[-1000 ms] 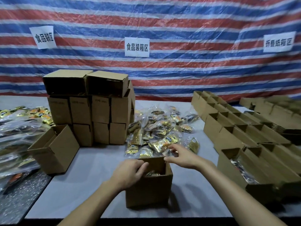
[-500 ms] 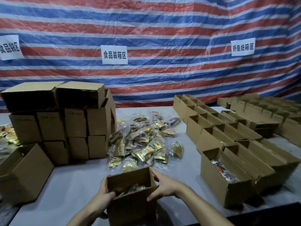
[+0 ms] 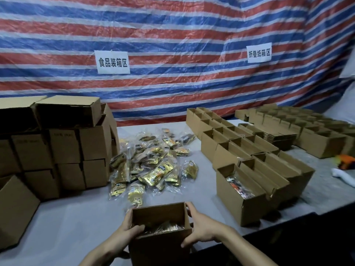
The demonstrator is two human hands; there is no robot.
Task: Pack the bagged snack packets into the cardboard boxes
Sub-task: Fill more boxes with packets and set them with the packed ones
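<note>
An open cardboard box [image 3: 161, 246] stands at the table's near edge with gold snack packets [image 3: 167, 227] showing inside it. My left hand [image 3: 126, 230] grips its left wall, thumb hooked over the rim. My right hand [image 3: 201, 227] grips its right wall, fingers wrapped around the corner. A loose pile of clear-bagged snack packets [image 3: 153, 164] lies on the grey table just beyond the box.
Closed cardboard boxes [image 3: 63, 143] are stacked at the left. Rows of open boxes [image 3: 255, 164] fill the right side; the nearest one [image 3: 238, 196] holds packets. A striped tarp with paper signs hangs behind. An orange item [image 3: 345, 160] lies at far right.
Both hands went from the box's top to gripping its sides. The box came nearer to me, and the view swung right.
</note>
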